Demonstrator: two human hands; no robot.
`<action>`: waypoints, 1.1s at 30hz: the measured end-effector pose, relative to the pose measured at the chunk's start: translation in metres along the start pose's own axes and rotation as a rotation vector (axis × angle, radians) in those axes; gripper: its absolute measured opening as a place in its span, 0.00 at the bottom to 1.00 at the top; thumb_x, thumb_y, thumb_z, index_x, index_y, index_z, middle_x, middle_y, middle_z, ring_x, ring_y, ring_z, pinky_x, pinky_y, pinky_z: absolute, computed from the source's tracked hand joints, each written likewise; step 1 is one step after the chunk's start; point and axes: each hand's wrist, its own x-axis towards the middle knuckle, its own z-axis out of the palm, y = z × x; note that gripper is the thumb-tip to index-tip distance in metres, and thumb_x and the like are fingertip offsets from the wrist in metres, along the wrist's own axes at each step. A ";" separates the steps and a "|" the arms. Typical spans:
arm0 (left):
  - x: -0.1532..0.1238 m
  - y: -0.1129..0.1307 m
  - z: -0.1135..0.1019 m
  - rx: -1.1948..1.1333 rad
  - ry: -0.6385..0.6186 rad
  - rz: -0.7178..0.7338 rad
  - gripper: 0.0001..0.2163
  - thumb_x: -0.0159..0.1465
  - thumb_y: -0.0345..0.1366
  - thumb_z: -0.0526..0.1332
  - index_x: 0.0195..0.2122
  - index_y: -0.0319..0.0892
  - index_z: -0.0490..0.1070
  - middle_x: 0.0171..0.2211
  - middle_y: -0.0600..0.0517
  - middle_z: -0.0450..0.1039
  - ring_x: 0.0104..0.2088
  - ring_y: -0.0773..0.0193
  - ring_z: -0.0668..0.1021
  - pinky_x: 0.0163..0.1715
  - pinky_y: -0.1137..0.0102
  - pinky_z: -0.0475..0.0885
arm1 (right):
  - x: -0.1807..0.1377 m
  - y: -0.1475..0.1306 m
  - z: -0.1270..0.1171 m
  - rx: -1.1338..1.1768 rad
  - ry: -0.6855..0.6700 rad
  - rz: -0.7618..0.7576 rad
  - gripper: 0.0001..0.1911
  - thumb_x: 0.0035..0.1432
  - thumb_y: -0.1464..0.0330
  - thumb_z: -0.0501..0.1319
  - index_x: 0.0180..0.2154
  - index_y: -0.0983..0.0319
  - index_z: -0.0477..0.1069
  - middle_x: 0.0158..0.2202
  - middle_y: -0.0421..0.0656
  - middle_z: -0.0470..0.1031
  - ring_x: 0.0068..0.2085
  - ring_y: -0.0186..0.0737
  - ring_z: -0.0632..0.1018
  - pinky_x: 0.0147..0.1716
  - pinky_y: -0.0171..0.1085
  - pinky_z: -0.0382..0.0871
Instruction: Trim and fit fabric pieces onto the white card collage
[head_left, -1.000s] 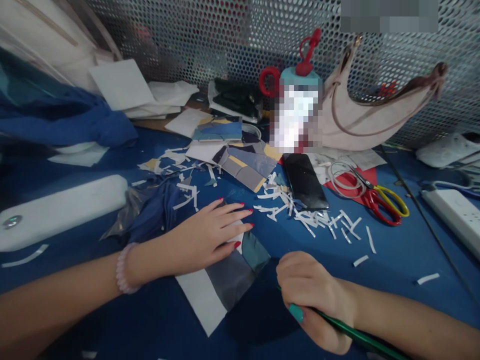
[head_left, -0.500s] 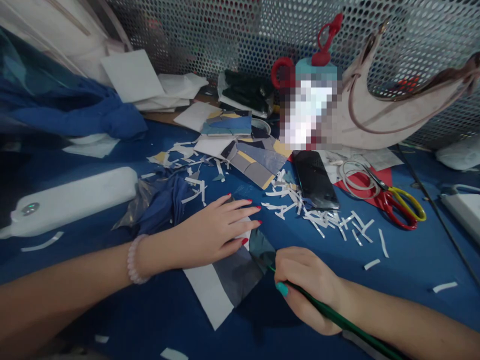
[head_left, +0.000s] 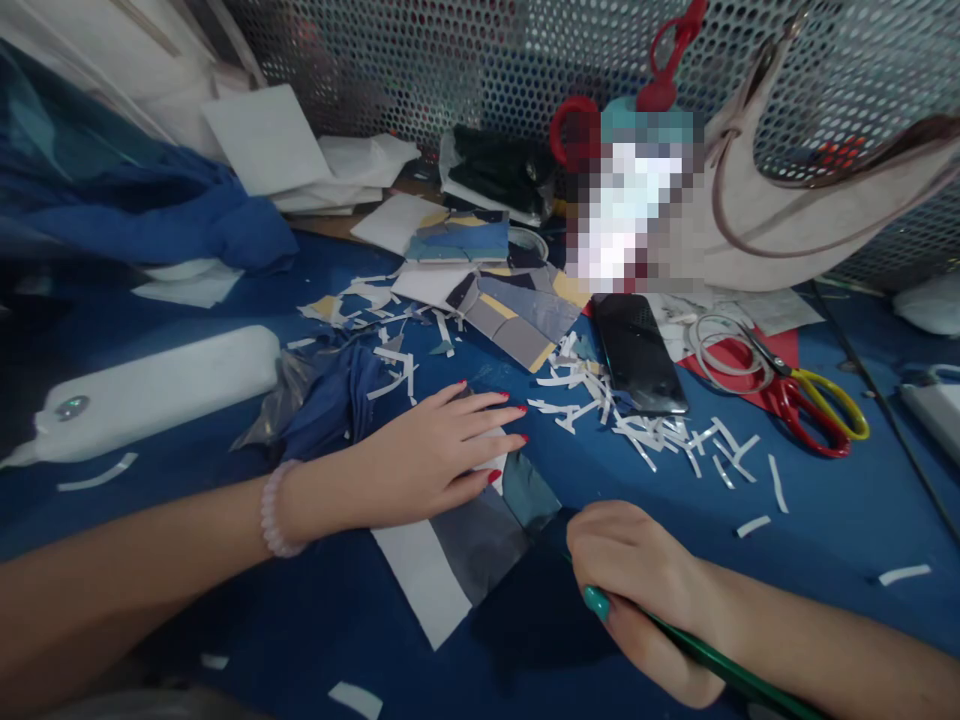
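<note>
Sheet (head_left: 480, 545) on the blue table (head_left: 690, 515), partly under the left hand (head_left: 442, 450) and to the left of the right hand (head_left: 645, 600). Left hand nearer, resting on it; right hand just beside its right corner, apart from it. Near-right edge slanting from near left to far right, facing the right hand; long axis impossible to tell under the covering palm. Left hand open and flat, palm down, with fingers spread toward the right and forearm from the left. Right hand closed in a fist around a green tool (head_left: 720, 662), with thumb on the near side and forearm from the right. Tool slanting from near right to far left, roughly toward that corner; tip too dark to make out. On the far side, scraps (head_left: 574, 380) strewn beside a phone (head_left: 641, 355), with scissors (head_left: 781, 366) farther right.
</note>
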 end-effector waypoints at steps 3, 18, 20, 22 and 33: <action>0.000 0.000 0.000 -0.011 -0.004 0.002 0.19 0.76 0.37 0.48 0.65 0.43 0.66 0.66 0.44 0.66 0.68 0.47 0.65 0.64 0.44 0.61 | 0.000 -0.001 -0.001 -0.019 -0.011 -0.014 0.14 0.52 0.75 0.46 0.33 0.56 0.38 0.24 0.34 0.48 0.22 0.35 0.55 0.25 0.39 0.51; 0.000 0.001 -0.002 0.005 -0.014 -0.004 0.19 0.76 0.37 0.49 0.65 0.44 0.65 0.66 0.44 0.66 0.68 0.48 0.64 0.65 0.45 0.60 | -0.014 -0.007 0.011 -0.073 0.227 -0.078 0.11 0.49 0.75 0.48 0.29 0.56 0.44 0.21 0.34 0.47 0.20 0.36 0.55 0.25 0.41 0.50; 0.000 0.002 -0.002 0.012 -0.013 -0.002 0.19 0.76 0.36 0.49 0.65 0.44 0.66 0.65 0.44 0.66 0.68 0.49 0.64 0.66 0.46 0.59 | -0.009 -0.004 0.010 -0.114 0.217 -0.107 0.10 0.49 0.76 0.49 0.30 0.56 0.50 0.22 0.34 0.52 0.21 0.36 0.57 0.24 0.39 0.52; 0.000 0.002 -0.002 0.018 -0.013 -0.001 0.19 0.76 0.36 0.49 0.65 0.44 0.65 0.65 0.44 0.66 0.68 0.49 0.64 0.66 0.47 0.59 | -0.002 -0.001 0.009 -0.168 0.179 -0.120 0.10 0.50 0.77 0.49 0.33 0.57 0.55 0.23 0.35 0.58 0.23 0.36 0.60 0.24 0.37 0.55; 0.000 0.003 -0.001 0.001 0.001 -0.001 0.19 0.76 0.36 0.48 0.64 0.42 0.67 0.65 0.42 0.66 0.68 0.47 0.64 0.65 0.42 0.59 | 0.007 0.002 0.009 -0.109 0.110 -0.026 0.10 0.54 0.78 0.47 0.32 0.56 0.51 0.23 0.35 0.58 0.23 0.34 0.60 0.24 0.35 0.55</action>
